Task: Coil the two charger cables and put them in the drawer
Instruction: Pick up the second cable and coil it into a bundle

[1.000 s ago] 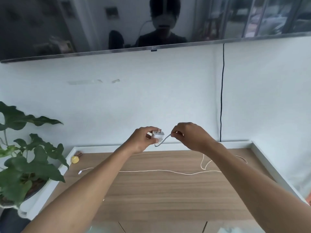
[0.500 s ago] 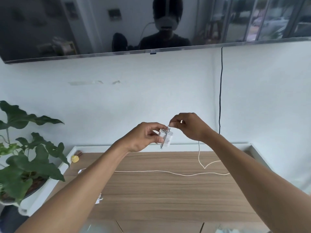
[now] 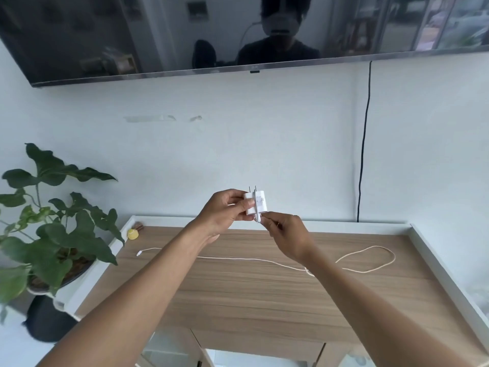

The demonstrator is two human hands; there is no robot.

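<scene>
Left hand (image 3: pixel 225 213) grips the white charger plug (image 3: pixel 260 203) above the table (image 3: pixel 238 300), 2 prongs upward, fingers curled round its body. Right hand (image 3: pixel 288 237), just below-right, pinches the cable (image 3: pixel 238 258) at the plug's lower edge. Remaining cable lies on the table beneath both forearms, looping rightward.

2 arms stretched forward; left hand (image 3: pixel 225 211) grips, right hand (image 3: pixel 288 235) pinches just beside it

Plug (image 3: pixel 260 203): smooth white plastic, thin metal prongs (image 3: pixel 252 187). Cable (image 3: pixel 238 259): matt cream cord. Desk (image 3: pixel 251 300): matt wood-grain top, smooth white rim (image 3: pixel 344 224). Screen (image 3: pixel 185 35): glossy black, mirror-like. Wall (image 3: pixel 264 141): matt white. Leaves (image 3: pixel 87 245): waxy green
</scene>
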